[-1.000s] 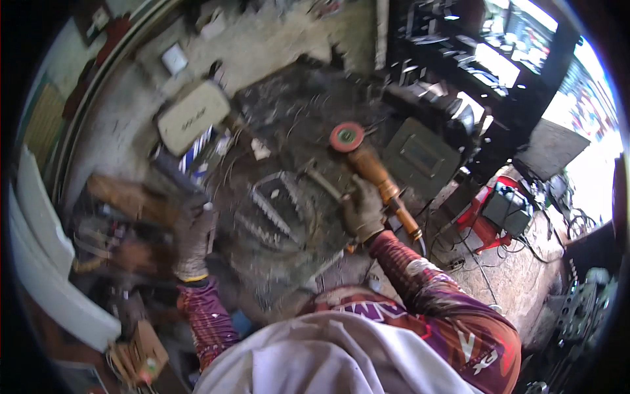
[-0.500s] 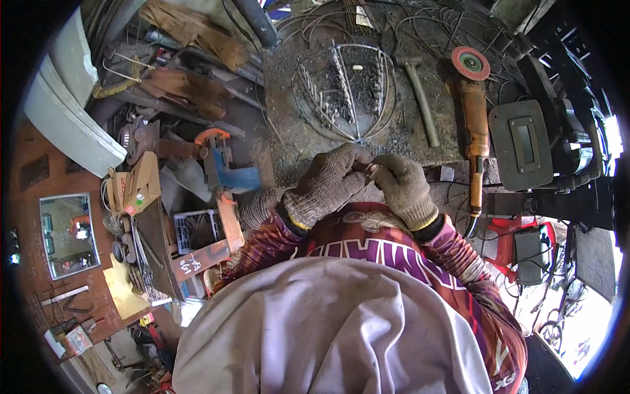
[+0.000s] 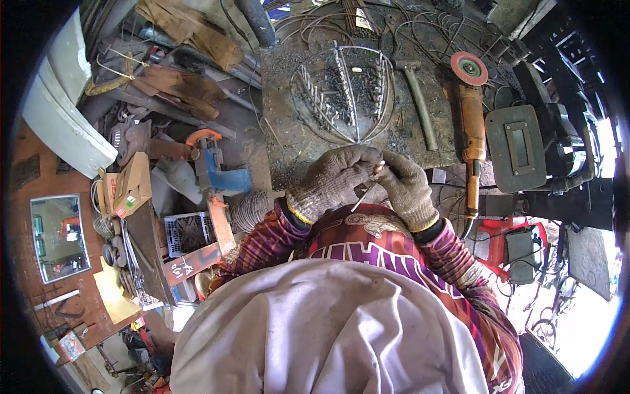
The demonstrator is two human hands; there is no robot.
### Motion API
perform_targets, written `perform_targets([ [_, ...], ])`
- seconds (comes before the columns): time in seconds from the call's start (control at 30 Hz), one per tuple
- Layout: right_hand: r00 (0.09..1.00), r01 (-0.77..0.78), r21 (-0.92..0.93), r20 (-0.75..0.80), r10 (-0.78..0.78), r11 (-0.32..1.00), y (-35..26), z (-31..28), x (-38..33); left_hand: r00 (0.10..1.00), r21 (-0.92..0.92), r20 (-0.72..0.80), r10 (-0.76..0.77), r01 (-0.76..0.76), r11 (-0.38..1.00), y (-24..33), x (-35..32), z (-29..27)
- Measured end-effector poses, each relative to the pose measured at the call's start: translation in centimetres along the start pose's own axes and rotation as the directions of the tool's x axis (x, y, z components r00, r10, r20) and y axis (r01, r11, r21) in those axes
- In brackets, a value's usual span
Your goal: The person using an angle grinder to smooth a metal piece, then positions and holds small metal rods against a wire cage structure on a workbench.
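My left hand [image 3: 331,180] and my right hand [image 3: 408,190] both wear grey-brown knit work gloves and meet in front of my chest. Their fingertips are closed in a pinch around a thin metal rod [image 3: 365,196], which slants down toward my shirt. A small pale bit shows at the fingertips; what it is, I cannot make out. Just beyond the hands, a curved frame of welded metal rods [image 3: 357,140] lies on the workbench, with rows of short rod pieces along its ribs. Neither hand touches the frame.
Right of the frame on the dark workbench [image 3: 282,161] lie a hammer [image 3: 421,108] and an angle grinder [image 3: 471,121] with a reddish disc. A welding mask [image 3: 517,150] is farther right. To the left are a blue vise [image 3: 223,172] and a cardboard box [image 3: 133,186].
The rod between my fingers has tilted and now shows more below the hands. My left hand has shifted slightly right, and the whole view has moved a little.
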State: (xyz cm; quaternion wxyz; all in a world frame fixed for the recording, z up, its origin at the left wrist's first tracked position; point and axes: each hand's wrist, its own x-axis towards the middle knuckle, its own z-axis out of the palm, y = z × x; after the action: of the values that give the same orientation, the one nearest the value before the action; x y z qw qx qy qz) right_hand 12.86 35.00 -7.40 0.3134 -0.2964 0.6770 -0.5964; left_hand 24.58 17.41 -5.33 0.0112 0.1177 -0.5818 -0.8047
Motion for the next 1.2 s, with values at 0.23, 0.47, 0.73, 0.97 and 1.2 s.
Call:
perform_targets([
  [0.23, 0.920, 0.006, 0.206, -0.384, 0.075, 0.979, -1.4, 2.1, 0.8, 0.989, -0.065, -0.122, 0.087, -0.095, 0.993, -0.5, 0.9, 0.4],
  [0.47, 0.985, -0.169, 0.210, 0.005, 0.172, 0.963, -4.0, 2.6, -0.3, 0.906, -0.367, -0.421, 0.050, -0.220, 0.904, 1.0, 1.1, -1.2],
  [0.73, 0.998, 0.032, -0.497, -0.038, -0.059, 0.867, -6.8, 5.9, -0.4, 0.941, -0.125, -0.288, 0.178, -0.221, 0.967, 0.0, -0.4, -1.9],
  [0.97, 0.994, 0.072, -0.718, -0.005, -0.108, 0.692, -6.8, 7.6, 0.9, 0.864, 0.587, -0.107, 0.492, -0.344, 0.732, 1.4, -2.0, -4.2],
  [1.2, 0.984, 0.178, -0.567, 0.114, -0.137, 0.804, -6.7, 7.4, 1.6, 0.996, 0.230, -0.083, 0.029, -0.009, 0.973, 3.8, -2.3, -8.1],
])
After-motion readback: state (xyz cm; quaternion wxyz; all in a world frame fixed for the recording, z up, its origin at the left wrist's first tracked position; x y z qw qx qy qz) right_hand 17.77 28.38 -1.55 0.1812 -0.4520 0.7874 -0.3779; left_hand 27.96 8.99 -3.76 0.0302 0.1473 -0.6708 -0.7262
